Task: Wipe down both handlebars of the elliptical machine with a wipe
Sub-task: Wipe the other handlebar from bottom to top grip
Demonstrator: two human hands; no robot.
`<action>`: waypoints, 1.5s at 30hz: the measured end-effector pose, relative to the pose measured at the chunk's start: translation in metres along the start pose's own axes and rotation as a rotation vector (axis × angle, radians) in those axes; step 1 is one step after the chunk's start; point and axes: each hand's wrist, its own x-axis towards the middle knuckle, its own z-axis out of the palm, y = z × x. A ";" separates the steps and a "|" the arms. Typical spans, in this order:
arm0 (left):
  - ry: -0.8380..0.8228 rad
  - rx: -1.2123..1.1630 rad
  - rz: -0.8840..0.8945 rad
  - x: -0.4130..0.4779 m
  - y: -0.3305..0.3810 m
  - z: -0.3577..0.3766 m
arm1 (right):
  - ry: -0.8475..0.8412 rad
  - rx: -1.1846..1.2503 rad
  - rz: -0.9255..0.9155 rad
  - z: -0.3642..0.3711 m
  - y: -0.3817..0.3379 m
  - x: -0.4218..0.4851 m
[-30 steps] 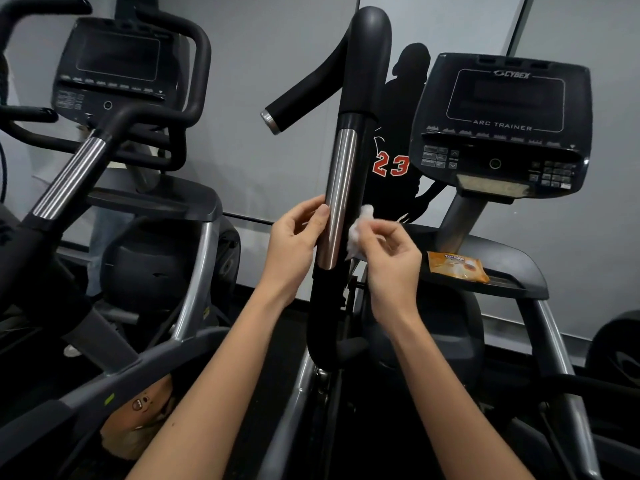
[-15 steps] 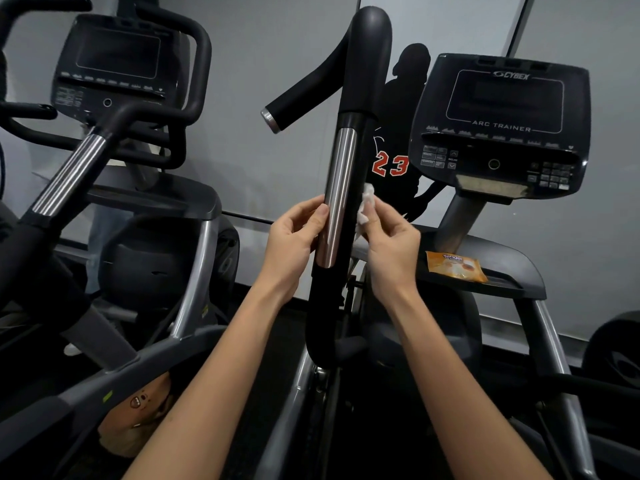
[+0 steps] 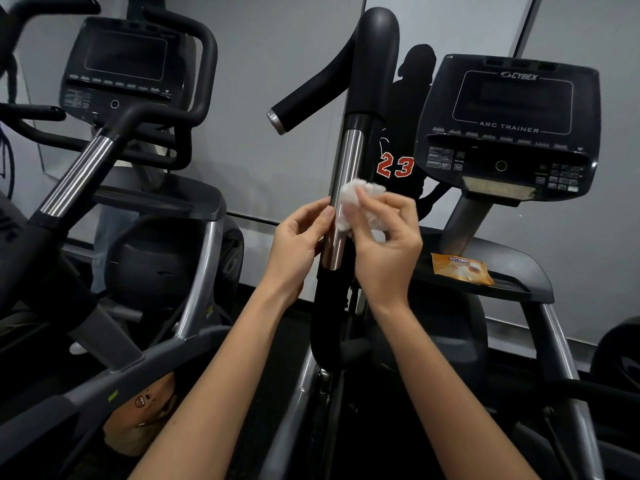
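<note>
A tall black handlebar [image 3: 375,64] with a shiny steel sleeve [image 3: 348,161] rises in the middle of the view. My left hand [image 3: 298,244] holds the lower part of the steel sleeve from the left, fingers wrapped behind it and thumb along its front. My right hand [image 3: 388,247] pinches a crumpled white wipe [image 3: 349,199] and presses it against the right side of the sleeve, just above my left thumb. A second handlebar with a steel sleeve [image 3: 78,174] slants up at the left.
The machine's console [image 3: 512,126] marked ARC TRAINER stands at the right, and an orange wipe packet [image 3: 460,268] lies on its black tray [image 3: 519,271]. Another machine's console [image 3: 121,67] stands at the left. A grey wall runs behind.
My right hand has brought the wipe from behind the bar round onto the front right of the steel sleeve and a little higher. My left hand has kept its hold.
</note>
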 end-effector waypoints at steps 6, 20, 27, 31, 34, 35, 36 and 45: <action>0.012 -0.011 -0.015 0.000 0.002 0.002 | 0.037 0.329 0.429 0.003 -0.007 0.029; 0.007 -0.024 0.072 0.030 0.029 0.020 | 0.043 0.277 0.390 0.006 -0.012 0.042; -0.033 -0.083 0.015 0.034 0.031 0.017 | -0.038 -0.014 -0.027 -0.001 -0.001 0.024; -0.046 -0.093 -0.011 0.036 0.032 0.014 | -0.127 -0.076 -0.152 -0.010 0.012 -0.004; -0.048 -0.102 -0.017 0.035 0.031 0.014 | -0.127 -0.100 -0.170 -0.007 0.006 0.014; -0.054 -0.111 -0.019 0.035 0.031 0.015 | -0.112 -0.107 -0.164 -0.005 0.003 0.024; -0.063 -0.118 -0.020 0.034 0.032 0.015 | -0.088 -0.100 -0.143 -0.003 0.000 0.034; -0.025 -0.138 -0.060 0.032 0.035 0.018 | -0.075 -0.128 -0.113 -0.005 0.000 0.012</action>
